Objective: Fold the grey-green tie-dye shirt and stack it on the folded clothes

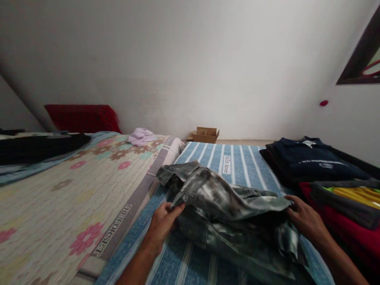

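A grey-green washed denim garment lies crumpled on the blue striped mattress. My left hand pinches its left edge, fingers closed on the cloth. My right hand grips the garment's right side, fingers curled into the fabric. Both forearms reach in from the bottom of the view.
Folded clothes sit at the right: a dark navy shirt, with yellow, grey and red pieces nearer. A floral sheet covers the bed on the left, with a lilac cloth and a red pillow. A small cardboard box stands by the wall.
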Demonstrator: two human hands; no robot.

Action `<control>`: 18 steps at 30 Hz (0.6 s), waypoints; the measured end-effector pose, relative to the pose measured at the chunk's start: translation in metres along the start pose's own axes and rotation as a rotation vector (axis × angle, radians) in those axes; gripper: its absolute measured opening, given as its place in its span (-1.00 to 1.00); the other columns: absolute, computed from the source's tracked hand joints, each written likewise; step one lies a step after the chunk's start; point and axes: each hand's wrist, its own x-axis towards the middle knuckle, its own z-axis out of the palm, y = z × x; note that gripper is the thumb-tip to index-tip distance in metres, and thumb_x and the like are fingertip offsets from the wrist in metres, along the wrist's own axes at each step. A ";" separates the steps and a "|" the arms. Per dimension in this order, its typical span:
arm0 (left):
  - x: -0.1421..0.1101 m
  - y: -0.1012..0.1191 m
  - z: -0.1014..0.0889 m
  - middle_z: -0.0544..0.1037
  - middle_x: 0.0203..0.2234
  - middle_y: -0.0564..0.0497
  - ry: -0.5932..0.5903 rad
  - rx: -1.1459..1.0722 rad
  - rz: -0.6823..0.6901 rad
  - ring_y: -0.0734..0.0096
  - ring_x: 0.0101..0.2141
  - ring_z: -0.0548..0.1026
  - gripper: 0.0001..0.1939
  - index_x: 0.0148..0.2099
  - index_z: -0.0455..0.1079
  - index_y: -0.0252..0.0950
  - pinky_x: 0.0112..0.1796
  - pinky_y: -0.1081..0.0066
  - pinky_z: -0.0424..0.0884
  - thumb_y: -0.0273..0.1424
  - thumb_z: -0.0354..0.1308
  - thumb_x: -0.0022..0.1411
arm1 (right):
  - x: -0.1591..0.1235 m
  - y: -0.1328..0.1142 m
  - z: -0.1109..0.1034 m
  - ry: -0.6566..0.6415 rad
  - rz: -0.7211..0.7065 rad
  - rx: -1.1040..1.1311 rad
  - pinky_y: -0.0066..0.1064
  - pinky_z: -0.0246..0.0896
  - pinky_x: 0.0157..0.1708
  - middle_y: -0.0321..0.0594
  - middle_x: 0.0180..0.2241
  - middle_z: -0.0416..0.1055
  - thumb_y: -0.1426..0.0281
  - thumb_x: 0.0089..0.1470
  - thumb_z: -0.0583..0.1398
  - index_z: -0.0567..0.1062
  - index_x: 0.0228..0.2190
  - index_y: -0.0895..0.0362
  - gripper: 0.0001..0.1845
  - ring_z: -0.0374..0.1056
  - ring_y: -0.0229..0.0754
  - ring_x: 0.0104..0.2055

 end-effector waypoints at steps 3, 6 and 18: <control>-0.003 0.004 0.002 0.55 -0.25 -0.09 -0.001 -0.071 -0.081 0.11 -0.18 0.50 -0.37 -0.13 0.33 -0.26 -0.44 0.36 0.41 -0.02 0.32 -0.21 | 0.000 0.012 0.017 -0.110 -0.032 0.166 -0.23 0.22 -0.09 -0.06 -0.09 0.46 0.04 -0.27 0.09 0.44 -0.10 0.14 -0.30 0.33 0.11 0.00; 0.002 0.005 0.005 0.54 -0.20 -0.08 -0.119 -0.247 -0.132 0.11 -0.18 0.50 -0.38 -0.12 0.34 -0.23 -0.43 0.32 0.44 -0.11 0.37 -0.25 | 0.001 0.019 0.023 -0.153 0.015 0.283 -0.25 0.22 -0.06 -0.05 -0.12 0.48 0.08 -0.33 0.11 0.52 -0.23 0.14 -0.39 0.32 0.11 0.02; 0.055 0.022 0.058 0.59 -0.43 -0.18 -0.123 -0.378 -0.071 0.04 -0.33 0.55 -0.87 -0.44 0.44 -0.29 -0.40 0.26 0.40 -0.35 0.25 -0.10 | -0.020 0.022 0.025 -0.161 0.425 0.719 -0.18 0.31 -0.48 -0.11 -0.64 0.44 0.15 -0.37 0.23 0.39 -0.70 -0.01 -0.80 0.41 0.09 -0.52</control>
